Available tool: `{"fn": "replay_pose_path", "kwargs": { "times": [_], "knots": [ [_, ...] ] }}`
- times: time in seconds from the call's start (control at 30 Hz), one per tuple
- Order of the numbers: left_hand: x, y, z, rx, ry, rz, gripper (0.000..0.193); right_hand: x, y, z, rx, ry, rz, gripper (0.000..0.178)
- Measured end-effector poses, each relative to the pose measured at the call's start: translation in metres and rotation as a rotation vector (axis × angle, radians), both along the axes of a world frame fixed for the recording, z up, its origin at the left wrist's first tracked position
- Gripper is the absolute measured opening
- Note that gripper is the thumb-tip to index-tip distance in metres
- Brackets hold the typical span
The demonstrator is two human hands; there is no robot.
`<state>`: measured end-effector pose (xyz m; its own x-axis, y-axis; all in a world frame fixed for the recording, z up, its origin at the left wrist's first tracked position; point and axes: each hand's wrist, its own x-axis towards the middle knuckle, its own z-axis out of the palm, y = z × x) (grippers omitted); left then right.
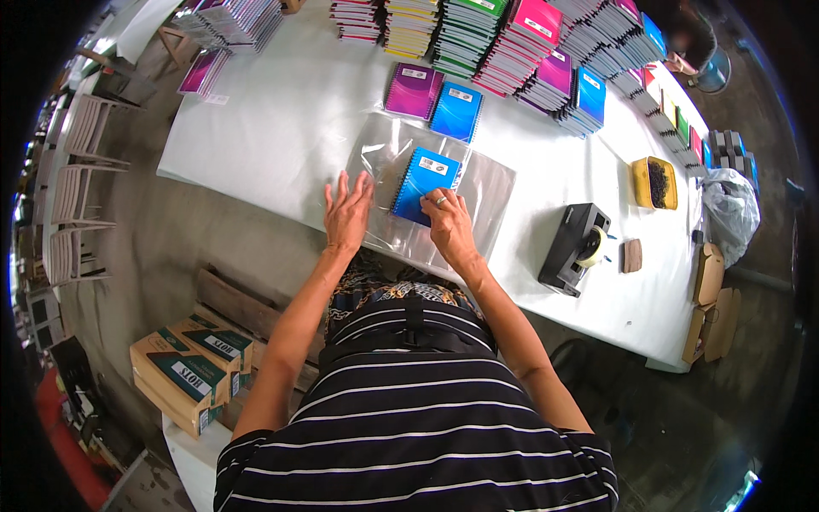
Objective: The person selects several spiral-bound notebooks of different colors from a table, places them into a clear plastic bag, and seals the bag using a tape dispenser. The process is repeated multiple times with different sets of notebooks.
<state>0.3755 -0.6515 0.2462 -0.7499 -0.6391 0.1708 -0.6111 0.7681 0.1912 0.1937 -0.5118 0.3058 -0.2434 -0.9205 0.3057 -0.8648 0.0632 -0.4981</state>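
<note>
A blue spiral notebook (420, 183) with a white label lies on a transparent plastic sheet or bag (486, 183) near the table's front edge. My right hand (450, 220) has its fingers curled on the notebook's lower right side, gripping it there; the fingertips are partly hidden. To the left of the notebook, my left hand (347, 212) is open, its fingers spread over the plastic's left edge and holding nothing. Just beyond the plastic lie a purple spiral notebook (415, 90) and another blue notebook (456, 112), side by side.
Tall notebook stacks (467, 38) line the white table's (256, 141) far side. On the right stand a black tape dispenser (567, 247), a brown block (631, 255) and a yellow tub (654, 183) of small dark pieces. Cardboard boxes (183, 367) sit at lower left.
</note>
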Motion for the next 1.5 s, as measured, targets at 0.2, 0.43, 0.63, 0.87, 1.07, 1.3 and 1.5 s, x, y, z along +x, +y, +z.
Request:
{"fn": "replay_pose_path", "kwargs": {
  "times": [0.2,0.43,0.63,0.87,1.07,1.3,1.5],
  "knots": [
    [-0.003,0.022,0.051,0.865,0.687,0.449,0.074,-0.002,-0.002,0.008,-0.008,0.002,0.033,0.016],
    [-0.008,0.058,0.096,0.577,0.198,-0.145,0.071,0.000,-0.029,-0.009,-0.038,-0.445,-0.097,0.030],
    [-0.003,0.054,0.080,0.717,0.094,-0.342,0.076,-0.003,-0.042,-0.020,0.161,-0.483,-0.221,0.031],
    [-0.099,-0.077,0.103,-0.090,0.014,-0.659,0.083,-0.007,-0.036,0.008,0.228,-0.578,-0.254,0.017],
    [-0.190,-0.114,0.109,-0.207,-0.253,-1.164,0.087,-0.007,-0.024,0.008,0.188,-0.779,-0.270,0.015],
    [-0.184,-0.095,0.088,-0.260,-0.160,-1.533,0.056,0.002,-0.029,0.018,0.229,-0.691,-0.327,0.015],
    [-0.175,-0.104,0.064,-0.184,0.159,-1.498,0.033,0.004,-0.005,0.035,0.022,-0.682,-0.356,0.017]
  ]
}}
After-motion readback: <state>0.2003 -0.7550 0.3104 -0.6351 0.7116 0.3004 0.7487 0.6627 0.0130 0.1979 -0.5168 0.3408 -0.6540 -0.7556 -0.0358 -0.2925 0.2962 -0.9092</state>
